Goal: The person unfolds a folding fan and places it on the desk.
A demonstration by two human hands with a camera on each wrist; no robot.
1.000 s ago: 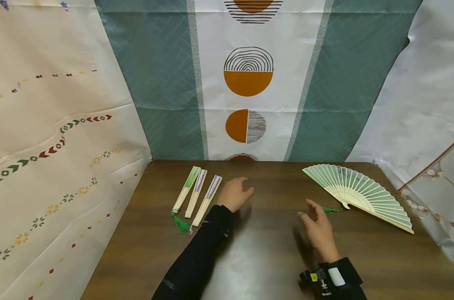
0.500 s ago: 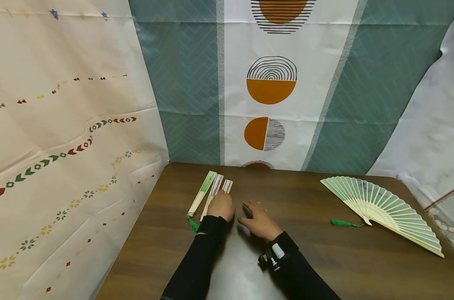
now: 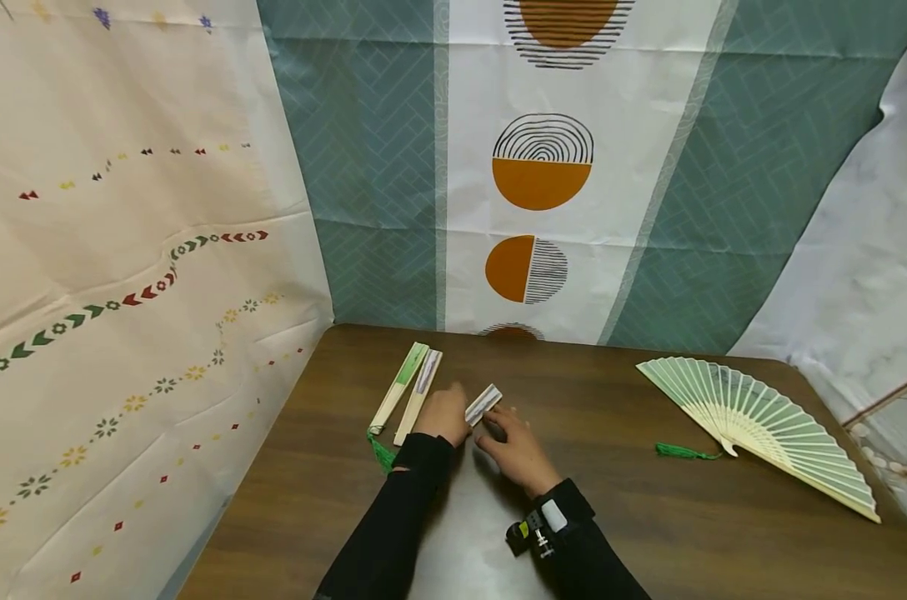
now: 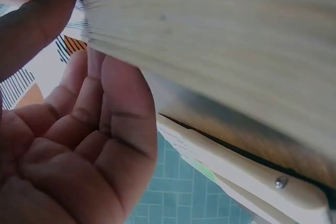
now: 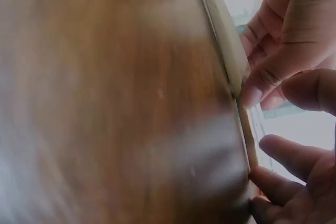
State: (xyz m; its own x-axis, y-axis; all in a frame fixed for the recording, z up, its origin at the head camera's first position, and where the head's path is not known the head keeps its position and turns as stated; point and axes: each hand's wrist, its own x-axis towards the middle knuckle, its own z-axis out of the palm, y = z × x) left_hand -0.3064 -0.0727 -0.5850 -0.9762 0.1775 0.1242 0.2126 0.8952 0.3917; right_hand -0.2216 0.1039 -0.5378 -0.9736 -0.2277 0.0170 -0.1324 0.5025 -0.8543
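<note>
Head view: my left hand (image 3: 444, 414) pinches the held fan (image 3: 484, 405) near its close end, thumb on one side and fingers on the other. This fan is folded, its grey-printed end slanting toward 1 o'clock; whether it touches the table (image 3: 596, 400), I cannot tell. My right hand (image 3: 524, 454) is just beside it at 4 o'clock, its fingers loosely extended. Through the right wrist camera, those fingertips seem to meet the fan's edge without wrapping round it.

Counting from the held fan, with 12 at the far edge, two folded fans lie at 9 o'clock, close together: the second fan (image 3: 419, 395) nearer me, the green fan (image 3: 399, 387) just beyond. A green tassel (image 3: 382, 454) trails from the green fan, at 8 o'clock. Well apart, at 3 o'clock, the spread fan (image 3: 757, 417) rests with its pleats toward 1 o'clock; another tassel (image 3: 684, 452) stretches from its pivot toward 9.

Farther out, past the table's edge, a green-and-white cloth (image 3: 633, 108) with orange discs hangs at 12, a cream patterned cloth (image 3: 123, 275) at about 10, and a white cloth (image 3: 866, 242) at 2.
</note>
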